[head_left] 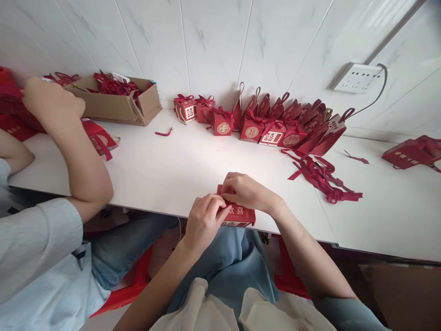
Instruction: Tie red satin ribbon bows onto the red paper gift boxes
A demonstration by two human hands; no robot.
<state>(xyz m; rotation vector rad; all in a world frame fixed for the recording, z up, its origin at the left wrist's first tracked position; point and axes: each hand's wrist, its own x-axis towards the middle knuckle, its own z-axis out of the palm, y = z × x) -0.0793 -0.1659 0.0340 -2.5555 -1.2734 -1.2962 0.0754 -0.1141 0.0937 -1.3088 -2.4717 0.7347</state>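
Observation:
A small red paper gift box (239,212) with pale Chinese characters lies at the table's front edge, right before me. My left hand (206,216) is closed on the box's left side, fingers bent over its top. From the right, my right hand (243,191) reaches across the top of the same box. Its fingers are pinched together close to my left fingertips. What lies between those fingertips is hidden, and much of the box's left part is covered by both hands.
Finished red boxes with bows (223,122) and upright looped boxes (292,112) line the wall. Loose red ribbons (320,179) lie to the right, below a power socket (358,78). A cardboard box (113,108) holds ribbons. At left, a co-worker's arm (79,142) rests on the table.

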